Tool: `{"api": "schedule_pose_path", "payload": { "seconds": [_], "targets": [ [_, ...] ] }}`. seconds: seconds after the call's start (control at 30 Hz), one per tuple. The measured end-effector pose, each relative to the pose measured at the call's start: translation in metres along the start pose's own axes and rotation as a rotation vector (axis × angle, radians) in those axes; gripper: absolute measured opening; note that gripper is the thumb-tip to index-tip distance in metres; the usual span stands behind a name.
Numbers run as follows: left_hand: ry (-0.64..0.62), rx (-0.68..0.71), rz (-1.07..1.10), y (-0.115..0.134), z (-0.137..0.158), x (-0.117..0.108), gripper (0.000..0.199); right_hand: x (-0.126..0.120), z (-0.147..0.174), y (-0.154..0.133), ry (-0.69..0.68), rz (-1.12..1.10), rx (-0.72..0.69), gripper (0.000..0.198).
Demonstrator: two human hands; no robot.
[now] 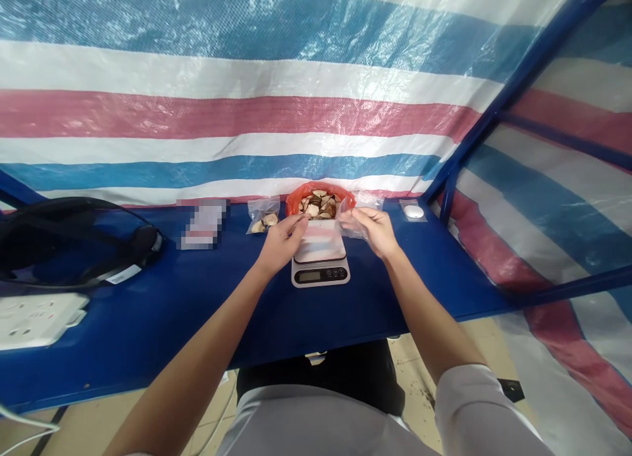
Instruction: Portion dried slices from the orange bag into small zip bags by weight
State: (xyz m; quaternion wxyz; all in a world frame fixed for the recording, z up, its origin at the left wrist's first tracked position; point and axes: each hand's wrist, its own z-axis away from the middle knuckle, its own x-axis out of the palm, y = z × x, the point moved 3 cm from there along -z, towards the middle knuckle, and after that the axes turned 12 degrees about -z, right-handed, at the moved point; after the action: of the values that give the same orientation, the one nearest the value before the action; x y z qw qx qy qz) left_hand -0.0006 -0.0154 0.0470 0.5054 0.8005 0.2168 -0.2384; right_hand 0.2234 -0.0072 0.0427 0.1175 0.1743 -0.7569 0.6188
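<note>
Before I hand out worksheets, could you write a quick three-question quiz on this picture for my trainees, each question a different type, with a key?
1. Multiple choice: What sits just behind the scale?
A) a white cup
B) a red bag
C) a blue box

2. True or false: The power strip lies to the right of the scale.

3. Fill in the blank: The right hand holds a ____ (two words).

Key:
1. B
2. False; the power strip is on the left.
3. clear bag
</note>
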Motion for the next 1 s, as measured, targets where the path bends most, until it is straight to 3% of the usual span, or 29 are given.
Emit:
{"api": "schedule_pose_path", "payload": {
  "seconds": [0.2,0.37,0.53,0.73,0.87,1.0],
  "targets": [
    [-0.206,-0.144,0.413,0.003,-0.026,0.018,0.051,0.025,-0.003,0.013,-0.043,-0.161,0.102,0.043],
    [-0.378,-0.244,0.691,-0.012,-0.024,0.022,0.05,0.032,-0.003,0.018,-0.059,-0.304,0.125,0.036],
    [-0.368,-0.214,0.66,-0.021,-0.017,0.017,0.045,0.028,-0.004,0.025,0.0,-0.304,0.092,0.037],
    [-0.17,-0.172,0.52,-0.023,-0.027,0.0,0.039,0.017,-0.003,0.026,-0.038,-0.22,0.129,0.041],
    [-0.212,-0.112,0.418,-0.014,-0.036,-0.019,0.038,0.014,-0.009,0.015,-0.105,-0.044,0.164,0.052],
    [-0.313,-0.112,0.302,-0.007,-0.043,-0.034,0.04,0.026,-0.019,0.002,-0.18,0.103,0.167,0.045]
  ]
}}
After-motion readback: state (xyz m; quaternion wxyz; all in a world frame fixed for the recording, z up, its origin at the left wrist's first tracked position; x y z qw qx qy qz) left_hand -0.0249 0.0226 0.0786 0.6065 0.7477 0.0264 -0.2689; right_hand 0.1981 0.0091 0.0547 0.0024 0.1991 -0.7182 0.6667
